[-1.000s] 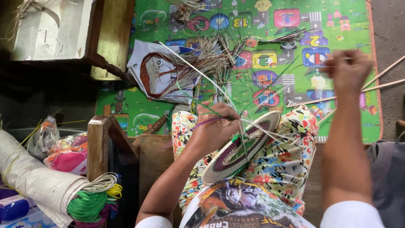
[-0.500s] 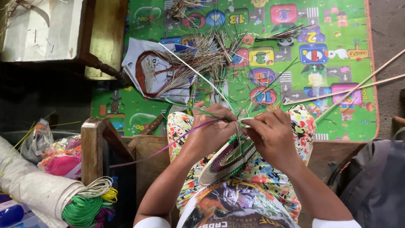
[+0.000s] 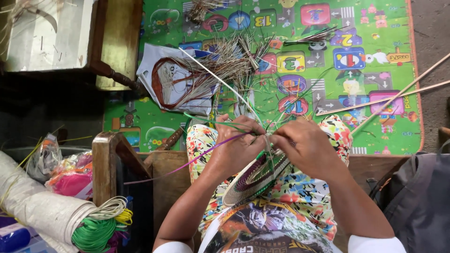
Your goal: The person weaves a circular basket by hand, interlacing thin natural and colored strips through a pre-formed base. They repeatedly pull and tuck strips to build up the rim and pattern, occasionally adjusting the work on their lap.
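A white plastic bag (image 3: 164, 70) lies on the green mat (image 3: 393, 126), upper left.

Two hands work here, a left hand (image 3: 236, 147) and a right hand (image 3: 307, 149), on one woven disc (image 3: 255, 175). One purple strand (image 3: 197, 159) trails off leftward. One play mat (image 3: 393, 122) covers the floor, bearing one loose pile of reeds (image 3: 225, 63). Two long sticks (image 3: 398, 93) lie at the right. One grey bag (image 3: 419, 201) sits beside, and one green cord coil (image 3: 96, 232) at lower left.
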